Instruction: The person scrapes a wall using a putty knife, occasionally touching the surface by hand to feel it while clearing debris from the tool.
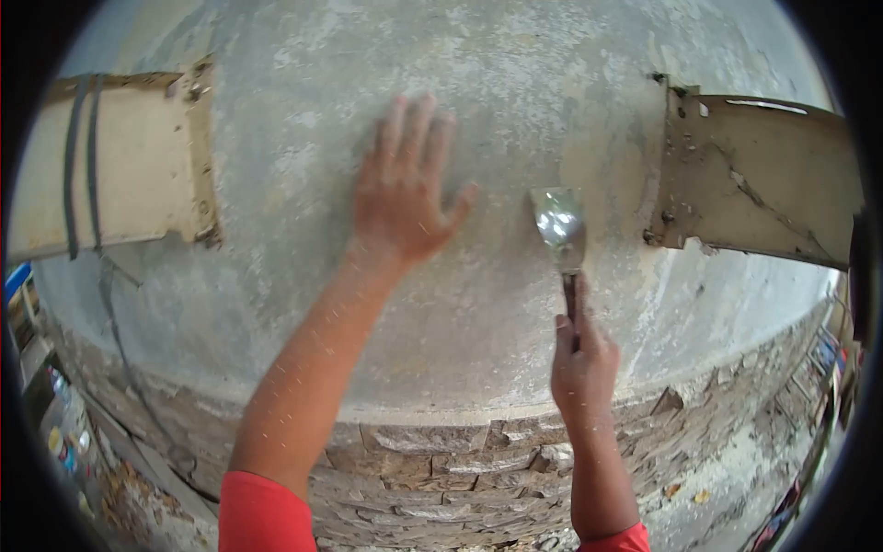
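Observation:
My left hand (pixel 405 189) lies flat on the grey wall (pixel 294 239), its fingers spread and pointing up, slightly smeared by motion. To its right, my right hand (pixel 586 363) is wrapped round the dark handle of a putty knife (pixel 558 221). The shiny, wide blade points upward and its edge is right at the wall surface. Paint on the wall is patchy, with whitish flakes and scraped spots above and around both hands. Small pale specks show in front of my left forearm.
Beige metal beams (pixel 138 166) (pixel 763 175) jut from the wall at left and right; black straps wrap the left one and a cable (pixel 138 377) hangs below. Rough stone cladding (pixel 441 478) runs along the wall's lower part. Debris and bottles (pixel 64 442) lie at the lower left.

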Demonstrator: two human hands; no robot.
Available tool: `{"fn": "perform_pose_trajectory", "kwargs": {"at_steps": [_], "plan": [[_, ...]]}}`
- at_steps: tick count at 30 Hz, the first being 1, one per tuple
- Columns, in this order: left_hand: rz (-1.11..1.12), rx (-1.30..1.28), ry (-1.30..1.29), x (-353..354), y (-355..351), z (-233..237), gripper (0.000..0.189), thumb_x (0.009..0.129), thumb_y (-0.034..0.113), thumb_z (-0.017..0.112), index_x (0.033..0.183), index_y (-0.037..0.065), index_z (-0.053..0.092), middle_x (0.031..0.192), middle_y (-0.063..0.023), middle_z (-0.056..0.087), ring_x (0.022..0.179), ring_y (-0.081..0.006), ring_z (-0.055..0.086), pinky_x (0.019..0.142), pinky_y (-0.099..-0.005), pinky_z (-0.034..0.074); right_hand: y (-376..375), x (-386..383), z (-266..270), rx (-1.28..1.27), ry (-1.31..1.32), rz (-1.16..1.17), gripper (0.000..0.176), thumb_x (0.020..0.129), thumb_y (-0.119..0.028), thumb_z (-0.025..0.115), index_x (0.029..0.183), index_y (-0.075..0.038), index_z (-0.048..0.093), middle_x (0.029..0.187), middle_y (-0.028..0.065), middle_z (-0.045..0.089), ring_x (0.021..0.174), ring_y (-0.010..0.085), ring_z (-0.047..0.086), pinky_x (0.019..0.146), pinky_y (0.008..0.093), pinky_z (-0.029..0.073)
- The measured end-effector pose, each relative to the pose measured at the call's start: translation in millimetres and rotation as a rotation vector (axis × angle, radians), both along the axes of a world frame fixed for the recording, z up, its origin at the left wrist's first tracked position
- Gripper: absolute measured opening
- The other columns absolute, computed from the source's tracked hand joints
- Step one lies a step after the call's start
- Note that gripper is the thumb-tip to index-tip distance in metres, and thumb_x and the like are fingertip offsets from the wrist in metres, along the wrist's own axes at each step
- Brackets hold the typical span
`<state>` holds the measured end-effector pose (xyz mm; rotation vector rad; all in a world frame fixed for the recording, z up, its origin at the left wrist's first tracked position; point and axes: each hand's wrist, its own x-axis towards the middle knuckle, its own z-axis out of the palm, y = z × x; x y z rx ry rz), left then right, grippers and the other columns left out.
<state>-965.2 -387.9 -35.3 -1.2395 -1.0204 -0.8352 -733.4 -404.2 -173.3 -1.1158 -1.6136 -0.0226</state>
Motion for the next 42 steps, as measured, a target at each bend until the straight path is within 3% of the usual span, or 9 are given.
{"fn": "perform_pose_trajectory", "kwargs": {"at_steps": [6, 12, 16, 19, 22, 24, 34, 38, 42], "plan": [[0.007, -0.082, -0.029, 12.4, 15.2, 32.3, 0.086, 0.086, 0.060, 0.050, 0.151, 0.015, 0.018, 0.159, -0.0046, 0.013, 0.147, -0.0266, 0.005, 0.119, -0.0472, 0.006, -2.3, 0.9, -42.8, 0.137, -0.098, -0.123, 0.061, 0.091, -0.017, 0.057, 0.148, -0.021, 0.033, 0.070, 0.0187, 0.063, 0.056, 0.0322, 0.062, 0.048, 0.0406, 0.048], [-0.047, -0.040, -0.011, 11.8, 20.4, 31.2, 0.089, 0.083, 0.058, 0.055, 0.151, 0.014, 0.018, 0.159, -0.0048, 0.013, 0.147, -0.0249, 0.007, 0.120, -0.0453, 0.007, -11.4, 19.9, 65.3, 0.061, 0.014, -0.111, 0.049, 0.094, -0.014, 0.053, 0.143, -0.015, 0.043, 0.058, 0.0092, 0.058, 0.043, 0.0133, 0.046, 0.043, 0.0328, 0.040], [-0.089, -0.049, 0.015, 15.6, 26.4, 32.4, 0.091, 0.082, 0.056, 0.056, 0.151, 0.012, 0.017, 0.159, -0.0056, 0.013, 0.147, -0.0238, 0.007, 0.120, -0.0440, 0.007, -22.7, 25.4, 16.3, -0.018, -0.068, -0.105, 0.058, 0.091, -0.014, 0.052, 0.146, -0.016, 0.035, 0.061, 0.0211, 0.061, 0.054, 0.0378, 0.063, 0.055, 0.0475, 0.050], [-0.005, -0.071, 0.062, 32.1, 30.3, 41.1, 0.092, 0.080, 0.058, 0.056, 0.150, 0.009, 0.022, 0.158, -0.0076, 0.016, 0.146, -0.0250, 0.010, 0.119, -0.0448, 0.008, -17.6, 35.2, 37.9, 0.017, -0.064, -0.089, 0.057, 0.091, -0.014, 0.052, 0.146, -0.016, 0.035, 0.061, 0.0210, 0.061, 0.054, 0.0378, 0.062, 0.054, 0.0483, 0.049], [-0.052, -0.069, 0.093, 49.0, 38.6, 43.1, 0.091, 0.080, 0.057, 0.056, 0.150, 0.010, 0.022, 0.158, -0.0073, 0.016, 0.146, -0.0242, 0.011, 0.120, -0.0442, 0.008, -17.4, 42.7, 68.6, -0.055, -0.018, -0.129, 0.050, 0.092, -0.013, 0.052, 0.142, -0.012, 0.043, 0.064, 0.0196, 0.061, 0.051, 0.0231, 0.062, 0.054, 0.0344, 0.049], [0.008, -0.067, 0.038, 58.4, 39.5, 45.6, 0.092, 0.080, 0.058, 0.057, 0.151, 0.012, 0.022, 0.158, -0.0070, 0.016, 0.146, -0.0235, 0.011, 0.120, -0.0441, 0.007, -13.0, 45.9, 56.0, -0.056, -0.023, -0.069, 0.058, 0.091, -0.015, 0.052, 0.146, -0.015, 0.034, 0.060, 0.0229, 0.060, 0.054, 0.0389, 0.062, 0.052, 0.0489, 0.047], [0.051, -0.006, 0.097, 58.4, 40.0, 44.9, 0.089, 0.081, 0.055, 0.057, 0.151, 0.014, 0.020, 0.159, -0.0032, 0.015, 0.146, -0.0220, 0.012, 0.120, -0.0428, 0.010, 0.6, 73.8, 44.8, -0.061, 0.101, -0.043, 0.055, 0.092, -0.013, 0.054, 0.144, -0.013, 0.038, 0.064, 0.0239, 0.061, 0.051, 0.0358, 0.063, 0.049, 0.0428, 0.048], [0.149, -0.048, 0.050, 60.7, 36.1, 41.5, 0.089, 0.080, 0.053, 0.058, 0.151, 0.015, 0.020, 0.159, -0.0025, 0.015, 0.146, -0.0220, 0.013, 0.120, -0.0430, 0.012, -5.4, 72.5, -19.9, -0.019, -0.035, -0.020, 0.058, 0.091, -0.011, 0.054, 0.146, -0.014, 0.035, 0.068, 0.0232, 0.065, 0.060, 0.0382, 0.066, 0.054, 0.0435, 0.051], [0.124, -0.034, 0.059, 60.3, 40.5, 42.4, 0.091, 0.079, 0.052, 0.059, 0.151, 0.015, 0.020, 0.158, -0.0029, 0.016, 0.146, -0.0229, 0.014, 0.119, -0.0439, 0.012, 1.2, 79.3, 31.0, -0.023, 0.009, -0.036, 0.057, 0.090, -0.014, 0.055, 0.144, -0.012, 0.036, 0.064, 0.0253, 0.059, 0.057, 0.0429, 0.061, 0.052, 0.0478, 0.047]]}}
